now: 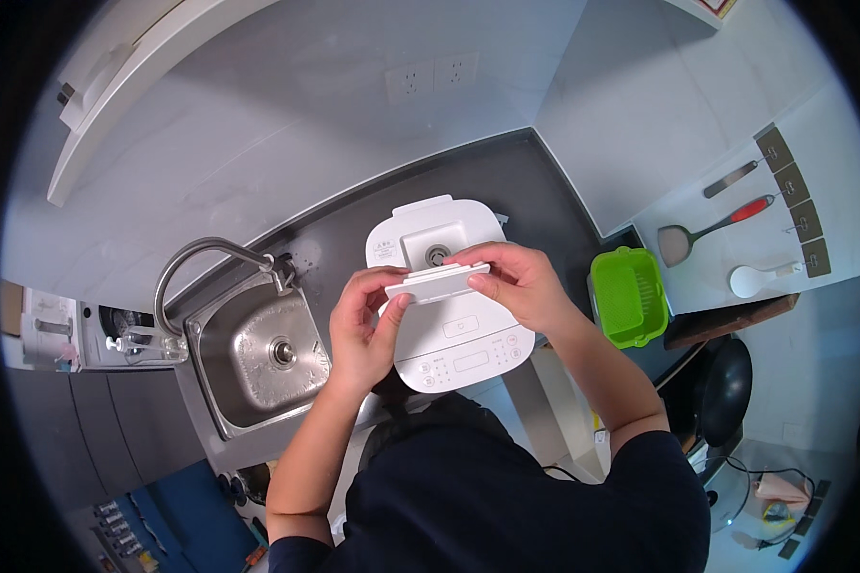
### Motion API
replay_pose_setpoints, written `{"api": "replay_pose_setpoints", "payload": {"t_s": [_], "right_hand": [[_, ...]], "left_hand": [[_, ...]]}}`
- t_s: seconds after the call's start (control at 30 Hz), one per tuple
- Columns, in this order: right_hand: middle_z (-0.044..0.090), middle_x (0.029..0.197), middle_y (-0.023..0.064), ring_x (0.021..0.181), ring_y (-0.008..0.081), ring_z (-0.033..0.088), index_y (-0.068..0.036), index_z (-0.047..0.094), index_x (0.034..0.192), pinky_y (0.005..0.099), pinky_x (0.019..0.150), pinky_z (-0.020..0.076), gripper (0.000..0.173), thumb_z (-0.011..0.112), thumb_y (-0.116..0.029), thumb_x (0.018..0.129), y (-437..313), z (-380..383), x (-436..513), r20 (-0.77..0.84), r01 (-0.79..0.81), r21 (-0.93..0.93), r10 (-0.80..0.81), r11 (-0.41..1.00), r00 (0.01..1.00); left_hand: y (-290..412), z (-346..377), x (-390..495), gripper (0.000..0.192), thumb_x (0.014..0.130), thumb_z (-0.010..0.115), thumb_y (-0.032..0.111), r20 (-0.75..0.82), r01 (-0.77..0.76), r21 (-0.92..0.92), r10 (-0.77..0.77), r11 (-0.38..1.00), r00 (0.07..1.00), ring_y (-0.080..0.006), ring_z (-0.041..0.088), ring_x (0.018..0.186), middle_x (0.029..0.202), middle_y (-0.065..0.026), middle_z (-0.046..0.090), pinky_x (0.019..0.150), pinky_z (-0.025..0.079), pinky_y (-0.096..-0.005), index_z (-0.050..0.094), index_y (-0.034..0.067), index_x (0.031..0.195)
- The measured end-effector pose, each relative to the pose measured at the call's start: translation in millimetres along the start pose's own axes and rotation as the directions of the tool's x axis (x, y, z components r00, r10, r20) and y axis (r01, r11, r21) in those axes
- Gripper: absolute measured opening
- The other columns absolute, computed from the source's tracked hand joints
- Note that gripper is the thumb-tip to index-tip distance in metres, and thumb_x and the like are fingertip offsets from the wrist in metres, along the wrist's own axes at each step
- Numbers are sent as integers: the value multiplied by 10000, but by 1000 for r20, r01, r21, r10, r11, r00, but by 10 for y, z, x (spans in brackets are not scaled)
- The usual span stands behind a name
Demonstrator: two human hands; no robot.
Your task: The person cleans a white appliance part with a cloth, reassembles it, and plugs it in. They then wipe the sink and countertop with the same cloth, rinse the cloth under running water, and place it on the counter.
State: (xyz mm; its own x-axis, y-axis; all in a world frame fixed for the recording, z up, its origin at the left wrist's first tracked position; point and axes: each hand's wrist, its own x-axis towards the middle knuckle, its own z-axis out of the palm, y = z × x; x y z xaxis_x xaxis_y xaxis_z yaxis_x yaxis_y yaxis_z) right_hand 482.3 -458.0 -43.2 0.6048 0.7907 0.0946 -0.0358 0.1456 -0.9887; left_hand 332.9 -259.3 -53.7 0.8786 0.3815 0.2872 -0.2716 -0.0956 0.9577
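Observation:
A white rice cooker (437,322) stands on the dark countertop in front of me, its lid down and its button panel towards my body. Over the lid, both hands hold a small white plastic cover (438,286), tilted so that one flat face shows. My left hand (367,315) grips its left end between thumb and fingers. At the right end, my right hand (519,283) pinches it the same way. Beyond the cover, a square recess (437,247) with a round steam vent lies exposed in the lid. The cover's far side is mostly hidden.
Left of the cooker is a steel sink (258,358) with a curved faucet (208,243). A green basket (629,297) stands at the right, near a black wok (727,390). A spatula (717,223) and a white rice paddle (752,281) hang on the wall. Clear bottles (147,345) stand beyond the sink.

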Motion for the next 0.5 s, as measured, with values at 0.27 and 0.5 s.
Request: {"api": "replay_pose_setpoints", "payload": {"t_s": [0.27, 0.5], "right_hand": [[725, 1241, 124, 1173, 181, 665, -2, 707, 1263, 329, 1018, 527, 272, 657, -8, 996, -106, -30, 5, 53, 166, -191, -159, 967, 986], [737, 1021, 74, 909, 106, 686, 22, 701, 1208, 261, 816, 555, 219, 660, -80, 1019, 184, -19, -139, -38, -213, -75, 211, 974, 977]], "left_hand": [[23, 3, -8, 192, 983, 700, 6, 2, 0, 17, 0, 1000, 1000, -207, 661, 1133, 1228, -127, 654, 995, 547, -331, 633, 10, 1163], [-180, -4, -188, 247, 1004, 726, 109, 36, 420, -8, -420, 907, 907, -56, 611, 885, 1087, -26, 665, 775, 513, -232, 642, 24, 1220]]}}
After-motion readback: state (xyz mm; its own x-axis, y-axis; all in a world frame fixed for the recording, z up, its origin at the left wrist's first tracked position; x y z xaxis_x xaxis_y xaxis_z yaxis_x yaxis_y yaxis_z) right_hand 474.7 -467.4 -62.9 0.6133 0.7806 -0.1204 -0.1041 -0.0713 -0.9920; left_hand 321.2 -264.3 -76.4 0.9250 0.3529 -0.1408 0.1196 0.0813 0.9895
